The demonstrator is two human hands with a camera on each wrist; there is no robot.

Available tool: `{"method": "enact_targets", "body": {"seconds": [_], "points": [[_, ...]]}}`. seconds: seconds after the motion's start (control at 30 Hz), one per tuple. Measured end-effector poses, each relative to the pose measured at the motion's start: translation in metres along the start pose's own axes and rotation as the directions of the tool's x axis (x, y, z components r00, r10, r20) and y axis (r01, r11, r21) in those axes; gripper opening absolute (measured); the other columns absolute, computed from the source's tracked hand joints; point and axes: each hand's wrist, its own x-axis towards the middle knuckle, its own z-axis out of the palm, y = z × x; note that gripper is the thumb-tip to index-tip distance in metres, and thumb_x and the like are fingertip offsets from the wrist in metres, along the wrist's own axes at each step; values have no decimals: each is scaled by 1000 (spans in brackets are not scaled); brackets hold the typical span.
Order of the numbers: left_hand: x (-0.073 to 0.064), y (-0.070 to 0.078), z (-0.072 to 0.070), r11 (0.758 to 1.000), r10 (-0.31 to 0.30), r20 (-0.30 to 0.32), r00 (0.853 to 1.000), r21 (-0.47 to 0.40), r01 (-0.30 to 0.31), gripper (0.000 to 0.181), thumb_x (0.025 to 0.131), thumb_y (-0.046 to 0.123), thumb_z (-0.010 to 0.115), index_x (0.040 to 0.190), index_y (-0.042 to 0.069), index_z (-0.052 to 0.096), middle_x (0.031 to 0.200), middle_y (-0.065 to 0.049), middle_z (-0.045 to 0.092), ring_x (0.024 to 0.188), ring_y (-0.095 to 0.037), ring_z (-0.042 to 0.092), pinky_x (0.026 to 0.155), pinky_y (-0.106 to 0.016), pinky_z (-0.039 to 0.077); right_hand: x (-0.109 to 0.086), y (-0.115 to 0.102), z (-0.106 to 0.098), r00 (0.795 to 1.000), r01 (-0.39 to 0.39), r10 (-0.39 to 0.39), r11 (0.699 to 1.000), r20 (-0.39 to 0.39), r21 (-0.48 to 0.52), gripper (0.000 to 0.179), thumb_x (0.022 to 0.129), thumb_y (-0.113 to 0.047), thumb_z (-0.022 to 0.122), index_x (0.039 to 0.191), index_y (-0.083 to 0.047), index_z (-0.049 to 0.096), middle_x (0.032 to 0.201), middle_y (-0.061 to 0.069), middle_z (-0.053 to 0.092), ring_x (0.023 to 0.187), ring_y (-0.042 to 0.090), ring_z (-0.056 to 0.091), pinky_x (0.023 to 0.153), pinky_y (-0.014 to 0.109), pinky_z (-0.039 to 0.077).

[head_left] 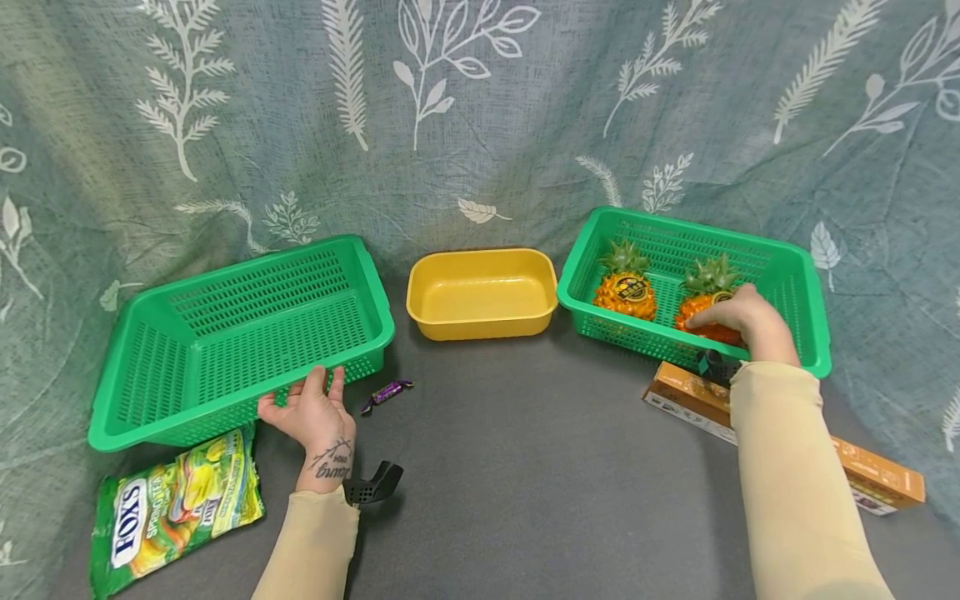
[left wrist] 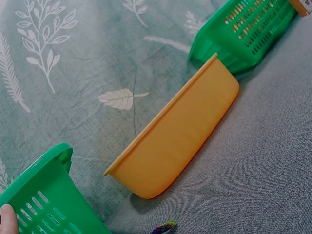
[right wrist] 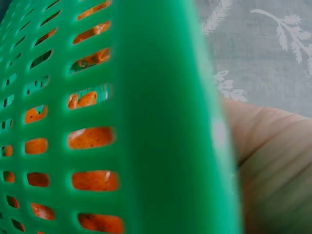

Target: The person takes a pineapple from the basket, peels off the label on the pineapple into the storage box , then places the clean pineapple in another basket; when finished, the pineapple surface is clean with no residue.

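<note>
inside the right basket (head_left: pixel 666 281), the right pineapple (head_left: pixel 699 305) is gripped by the right hand (head_left: pixel 752 321); the left basket (head_left: pixel 258 337) is touched by the left hand (head_left: pixel 317 415), fingers relaxed.

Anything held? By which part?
Grip unclear: right hand at body of right orange, green-leaved pineapple. Left hand touches near rim of left green perforated plastic basket.

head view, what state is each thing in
Left green basket: upright, touched by the left hand
Yellow tub: upright, uncovered
Right green basket: upright, uncovered
Left pineapple: in right green basket, unheld
Right pineapple: gripped by the right hand
Fox's bag: lying down, closure unclear
Candy: wrapped, ends twisted
Orange box: lying down, partly hidden
</note>
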Motion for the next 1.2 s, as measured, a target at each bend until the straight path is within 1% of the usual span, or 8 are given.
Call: {"method": "enact_targets", "body": {"seconds": [0.13, 0.4, 0.5, 0.57, 0.67, 0.77, 0.83, 1.2], "points": [[0, -1, 1, 1000, 6, 0, 1000, -3, -6, 51, 82, -14, 55, 105, 15, 21, 83, -5, 30, 72, -21, 44, 80, -38, 53, -1, 1, 0, 1000, 10, -9, 1000, -21, 30, 123, 79, -41, 68, 136, 4, -31, 144, 35, -19, 132, 54, -1, 104, 63, 19], [0, -1, 1, 1000, 0, -7, 1000, 0, 0, 52, 82, -14, 54, 108, 16, 20, 84, -5, 29, 73, -21, 45, 83, -39, 52, -3, 1, 0, 999, 29, -28, 999, -43, 23, 126, 75, -46, 70, 138, 5, -27, 145, 37, -9, 131, 55, 8, 103, 62, 24], [-1, 0, 1, 1000, -1, -8, 1000, 1, 1, 52, 82, -14, 54, 109, 16, 20, 84, -5, 29, 73, -20, 44, 85, -39, 52, -5, 0, -1, 998, 32, -31, 999, -52, 13, 126, 74, -47, 71, 139, 7, -22, 144, 39, -1, 129, 54, 14, 101, 61, 28], [-1, 0, 1, 1000, 3, -6, 1000, 2, -3, 52, 82, -14, 54, 108, 16, 21, 84, -5, 29, 73, -21, 44, 84, -39, 52, -6, 0, -2, 997, 36, -35, 999, -64, 15, 124, 74, -47, 71, 140, 9, -17, 143, 40, 5, 128, 54, 18, 99, 60, 31], [0, 0, 0, 1000, 6, -1, 1000, 2, -6, 50, 82, -14, 55, 107, 15, 23, 85, -6, 31, 74, -22, 45, 83, -39, 52, -10, -3, -3, 996, 49, -44, 997, -76, 64, 119, 75, -45, 72, 142, 7, -12, 141, 40, 9, 125, 53, 23, 92, 59, 38], [0, 1, 0, 1000, 4, -1, 1000, 5, -4, 50, 82, -14, 55, 108, 15, 24, 85, -6, 32, 75, -23, 46, 82, -39, 53, -14, -7, -5, 995, 68, -59, 991, -84, 116, 115, 76, -43, 71, 143, 4, -9, 141, 39, 11, 123, 52, 27, 85, 57, 45], [0, 1, -1, 1000, -1, -6, 1000, 5, 2, 50, 82, -14, 54, 108, 16, 24, 85, -5, 31, 75, -22, 46, 82, -39, 53, -17, -11, -8, 994, 82, -71, 989, -86, 126, 114, 77, -43, 71, 143, 3, -9, 141, 39, 11, 122, 52, 29, 81, 56, 47], [1, -1, -2, 1000, -2, -3, 1000, 0, 2, 51, 83, -14, 54, 107, 16, 21, 84, -5, 30, 73, -21, 45, 82, -38, 53, -41, -42, -20, 975, 210, -207, 977, -77, 34, 114, 77, -48, 70, 145, -1, -8, 143, 35, 13, 121, 48, 31, 78, 51, 50]]}}
